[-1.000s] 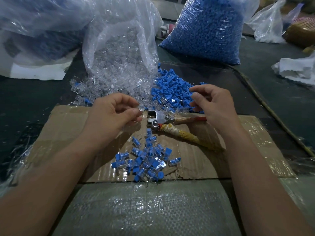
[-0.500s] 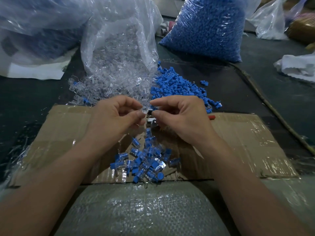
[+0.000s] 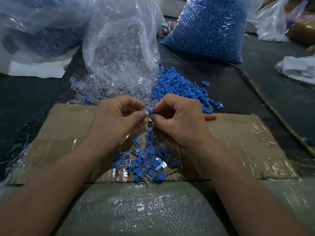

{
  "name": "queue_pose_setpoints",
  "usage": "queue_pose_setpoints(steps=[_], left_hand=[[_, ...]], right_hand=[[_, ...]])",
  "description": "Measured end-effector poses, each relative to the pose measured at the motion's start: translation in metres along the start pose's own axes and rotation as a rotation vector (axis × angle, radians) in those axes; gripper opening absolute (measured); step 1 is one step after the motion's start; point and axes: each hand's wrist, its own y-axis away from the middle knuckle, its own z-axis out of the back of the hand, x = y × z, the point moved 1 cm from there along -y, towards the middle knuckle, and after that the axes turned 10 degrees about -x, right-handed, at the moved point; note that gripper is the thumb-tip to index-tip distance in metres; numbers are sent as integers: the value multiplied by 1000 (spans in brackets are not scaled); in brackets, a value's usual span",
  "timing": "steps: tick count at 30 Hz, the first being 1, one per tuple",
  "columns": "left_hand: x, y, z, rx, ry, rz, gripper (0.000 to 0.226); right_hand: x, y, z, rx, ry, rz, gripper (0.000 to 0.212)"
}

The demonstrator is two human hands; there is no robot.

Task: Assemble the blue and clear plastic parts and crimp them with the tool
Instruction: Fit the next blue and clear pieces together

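Observation:
My left hand pinches a small clear plastic part between thumb and forefinger. My right hand pinches a blue plastic part, and the two parts meet tip to tip above the cardboard sheet. The crimp tool lies under my right hand; only the red end of its handle shows. A heap of assembled blue-and-clear pieces lies on the cardboard below my hands. Loose clear parts and loose blue parts are piled just beyond my hands.
An open clear bag spills the clear parts at the back. A full bag of blue parts stands back right. More plastic bags lie at far left and far right. A woven sack sits at the near edge.
My right hand left the blue pile and came to my left hand over the tool. The blue part is now pressed against the clear part between my fingertips.

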Motion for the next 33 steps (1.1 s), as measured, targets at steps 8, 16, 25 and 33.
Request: queue_pose_setpoints(steps=[8, 16, 25, 33], left_hand=[[-8, 3, -2, 56, 1, -19, 23], [-5, -1, 2, 69, 254, 158, 11], [-5, -2, 5, 110, 342, 227, 13], [-8, -2, 6, 141, 354, 240, 13]], right_hand=[[-5, -1, -1, 4, -19, 7, 9], [-5, -1, -1, -23, -160, 71, 19], [-9, -2, 0, -28, -134, 161, 26], [-10, 0, -2, -39, -165, 123, 25]])
